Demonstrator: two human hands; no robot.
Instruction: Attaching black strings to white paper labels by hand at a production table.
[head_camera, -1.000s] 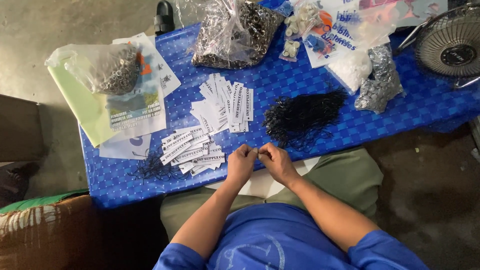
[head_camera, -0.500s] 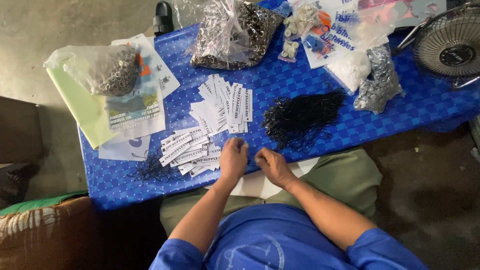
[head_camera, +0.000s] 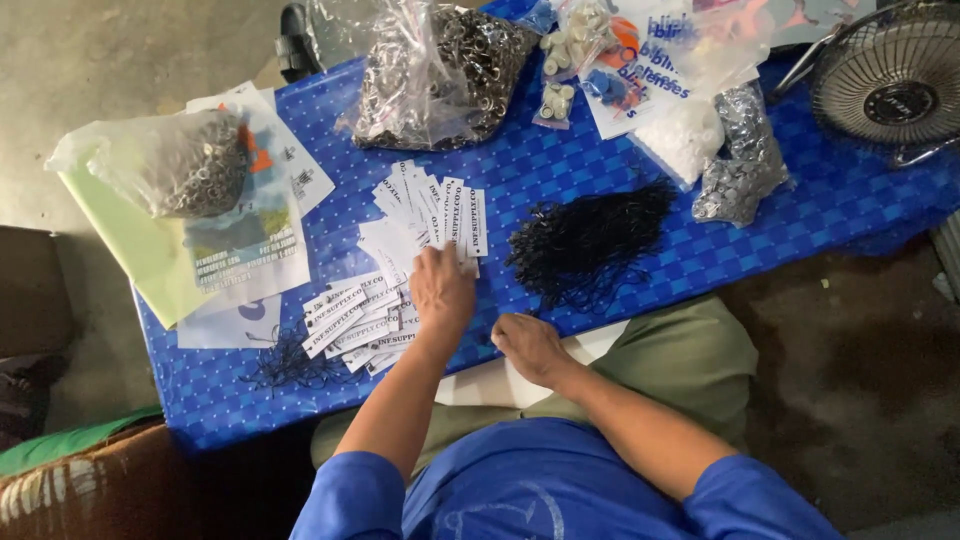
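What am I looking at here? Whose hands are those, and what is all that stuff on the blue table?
A camera worn on a person's head looks straight down at their own two arms. The left hand reaches onto the fanned white paper tags. The right hand rests near the edge of the blue checkered table; I cannot tell if it holds anything. Beside the tags lies a pile of thin black cords. Farther back sit clear plastic bags of small metal rings, and a round wire fan stands at the corner.

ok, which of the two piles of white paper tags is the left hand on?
The left hand rests on the fanned pile of white paper tags farther up the table, not the pile nearer the edge.
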